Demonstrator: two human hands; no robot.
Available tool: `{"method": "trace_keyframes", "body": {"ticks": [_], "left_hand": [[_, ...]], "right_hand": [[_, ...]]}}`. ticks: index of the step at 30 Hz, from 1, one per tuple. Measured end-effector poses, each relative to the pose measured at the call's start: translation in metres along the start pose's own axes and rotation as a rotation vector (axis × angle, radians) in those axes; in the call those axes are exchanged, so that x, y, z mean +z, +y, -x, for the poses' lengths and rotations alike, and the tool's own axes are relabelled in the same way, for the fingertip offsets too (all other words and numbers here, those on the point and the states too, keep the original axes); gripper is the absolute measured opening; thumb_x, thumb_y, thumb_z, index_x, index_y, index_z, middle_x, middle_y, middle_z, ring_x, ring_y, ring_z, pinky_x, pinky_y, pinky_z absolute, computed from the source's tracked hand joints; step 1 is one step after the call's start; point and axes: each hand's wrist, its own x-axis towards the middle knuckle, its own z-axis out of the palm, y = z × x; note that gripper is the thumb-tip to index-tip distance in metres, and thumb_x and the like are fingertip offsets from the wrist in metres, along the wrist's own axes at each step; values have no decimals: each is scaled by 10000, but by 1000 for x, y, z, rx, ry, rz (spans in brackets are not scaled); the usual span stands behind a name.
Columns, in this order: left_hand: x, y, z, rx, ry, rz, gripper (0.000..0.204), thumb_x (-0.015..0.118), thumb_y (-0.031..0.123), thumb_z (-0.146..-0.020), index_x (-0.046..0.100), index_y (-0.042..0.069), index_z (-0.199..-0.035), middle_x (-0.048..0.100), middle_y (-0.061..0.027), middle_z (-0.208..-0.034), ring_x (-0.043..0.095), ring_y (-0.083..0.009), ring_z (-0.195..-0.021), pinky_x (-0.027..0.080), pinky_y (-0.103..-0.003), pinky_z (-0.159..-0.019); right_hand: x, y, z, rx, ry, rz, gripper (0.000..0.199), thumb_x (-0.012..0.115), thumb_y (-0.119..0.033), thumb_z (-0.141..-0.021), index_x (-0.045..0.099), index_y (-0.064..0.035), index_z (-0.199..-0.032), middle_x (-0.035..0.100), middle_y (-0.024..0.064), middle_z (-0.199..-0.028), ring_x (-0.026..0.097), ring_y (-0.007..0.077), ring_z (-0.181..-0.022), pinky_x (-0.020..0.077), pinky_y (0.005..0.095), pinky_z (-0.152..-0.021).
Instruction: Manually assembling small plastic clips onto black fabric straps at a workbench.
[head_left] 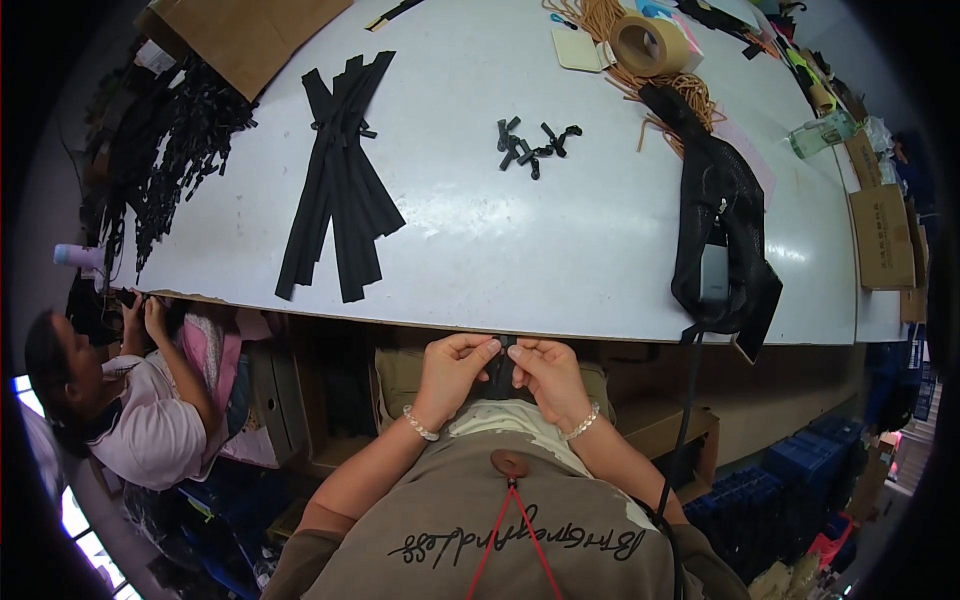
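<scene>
Just below the near edge of the white table (560, 250), the person's left hand (452, 368) and right hand (548, 375) meet over the lap, fingertips pinched from both sides onto a small black piece (503, 365) held between them. Both hands are closed on it, thumbs on top, and it sits close to the table's underside; its exact shape is too hidden by the fingers to tell. Each wrist carries a pale bead bracelet.

On the table, a bundle of black zipper strips (340, 180) lies fanned out left of centre, and a small cluster of black zipper sliders (530, 145) rests near the middle, well apart from the hands. A black mesh bag (720, 220) stretches down the right side to the table's edge, with a grey rectangular device inside it and a dark cable hanging from it. A roll of tan tape (648, 45) stands at the far edge beside tangled orange cord (690, 100). A flat brown cardboard sheet (250, 35) covers the far left corner, next to a heap of black straps (170, 150). At the right rim, brown cardboard boxes (880, 235) with dark print sit along the table, and a clear plastic bottle (825, 132) lies nearby. Blue crates (800, 470) stand on the floor to the lower right. Another person (130, 400) in a pale shirt sits at the left.
</scene>
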Motion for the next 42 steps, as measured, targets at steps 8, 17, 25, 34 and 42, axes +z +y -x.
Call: {"method": "trace_keyframes", "body": {"ticks": [8, 17, 25, 34, 42], "left_hand": [[-1, -1, -1, -61, 2, 92, 143, 638, 97, -838, 646, -2, -941, 652, -38, -825, 564, -56, -643, 464, -178, -532], [1, -10, -3, -87, 3, 223, 101, 629, 89, -844, 636, 17, -915, 635, -21, -818, 552, -55, -660, 451, -185, -548], [0, -10, -5, -72, -13, 248, 63, 613, 91, -855, 635, 41, -887, 623, -3, -789, 535, -53, -659, 430, -190, -579], [-7, -9, 0, -142, -19, 280, 84, 607, 111, -864, 638, 45, -907, 622, 1, -800, 541, -44, -685, 436, -187, -601], [2, -10, 0, -110, -53, 342, 138, 624, 109, -853, 637, -8, -926, 644, -44, -855, 575, -75, -735, 470, -206, -674]], "right_hand": [[5, 4, -3, 4, 54, -78, 72, 623, -36, -826, 597, 2, -881, 582, 27, -722, 514, 91, -557, 425, 218, -517], [15, 13, -1, -65, 164, -178, 46, 612, -31, -830, 598, 0, -861, 574, 22, -726, 506, 85, -582, 413, 213, -534], [28, 11, -2, -27, 250, -311, 33, 613, -30, -829, 580, -30, -824, 556, 9, -712, 499, 79, -585, 403, 214, -535], [15, 7, -1, 90, 86, -204, 62, 614, -66, -840, 570, -31, -864, 549, 10, -732, 509, 87, -604, 423, 222, -558], [16, 8, 3, 84, 112, -290, 77, 585, -67, -862, 538, -26, -906, 537, 13, -745, 509, 98, -610, 438, 237, -573]]}}
